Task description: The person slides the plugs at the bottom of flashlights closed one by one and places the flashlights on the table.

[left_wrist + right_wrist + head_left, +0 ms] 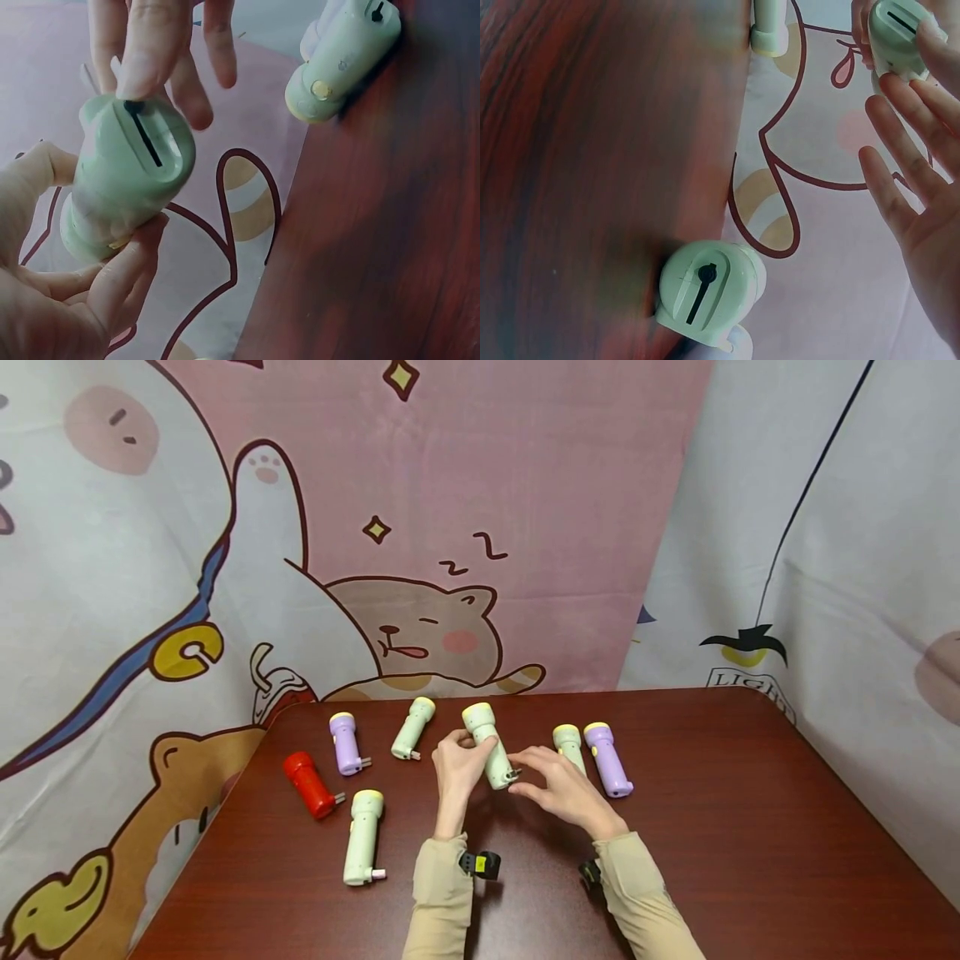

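Observation:
My left hand [459, 767] grips a pale green flashlight [478, 720] above the table, its yellow-rimmed head tilted away from me. Metal plug prongs [513, 774] stick out sideways near its tail end. In the left wrist view, the tail of this flashlight [169, 142] faces the camera, with a dark slotted slider [146, 135] on it. The thumb of my right hand [564, 787] presses at the slider's end. Seen from the right wrist, the other fingers of that hand [930, 217] extend fairly straight, fingertips right at the tail's edge.
Left on the brown table [750, 827] lie a red flashlight [309, 785], a purple one [346, 743] and two green ones [363, 839], [413, 728]. Beyond my right hand, a green flashlight [567, 742] lies beside a purple one [609, 762]. A cartoon-printed cloth [562, 527] hangs behind.

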`<action>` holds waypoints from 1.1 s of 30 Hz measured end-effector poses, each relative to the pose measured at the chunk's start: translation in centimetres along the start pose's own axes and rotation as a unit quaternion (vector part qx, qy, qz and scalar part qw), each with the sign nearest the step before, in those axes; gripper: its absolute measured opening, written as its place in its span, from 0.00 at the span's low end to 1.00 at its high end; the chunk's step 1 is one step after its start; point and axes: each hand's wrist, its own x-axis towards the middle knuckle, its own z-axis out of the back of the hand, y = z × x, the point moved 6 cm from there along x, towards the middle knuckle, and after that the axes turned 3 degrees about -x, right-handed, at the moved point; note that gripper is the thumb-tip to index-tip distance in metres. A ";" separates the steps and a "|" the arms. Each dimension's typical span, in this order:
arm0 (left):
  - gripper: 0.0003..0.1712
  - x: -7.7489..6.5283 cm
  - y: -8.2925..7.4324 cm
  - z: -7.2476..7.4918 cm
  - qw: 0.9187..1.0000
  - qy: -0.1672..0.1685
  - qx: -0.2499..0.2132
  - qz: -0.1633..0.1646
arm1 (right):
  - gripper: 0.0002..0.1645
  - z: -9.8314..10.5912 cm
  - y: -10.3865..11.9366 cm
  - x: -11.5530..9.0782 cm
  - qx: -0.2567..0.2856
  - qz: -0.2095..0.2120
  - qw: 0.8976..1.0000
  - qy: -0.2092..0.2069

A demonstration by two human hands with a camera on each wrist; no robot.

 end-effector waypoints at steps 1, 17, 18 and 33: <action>0.18 0.0 0.1 0.0 1.000 0.001 -0.003 0.004 | 0.24 0.0 0.0 0.0 -0.001 0.001 1.000 -0.004; 0.23 -0.3 0.3 -0.5 0.994 0.058 -0.093 0.033 | 0.19 1.0 0.7 0.2 -0.012 0.021 0.998 -0.057; 0.23 -0.3 0.2 -0.6 0.993 0.062 -0.099 0.035 | 0.19 1.1 0.7 0.3 -0.013 0.021 0.998 -0.061; 0.27 -0.4 0.3 -0.9 0.978 0.098 -0.171 0.071 | 0.19 1.5 1.7 0.8 -0.056 0.013 0.994 -0.088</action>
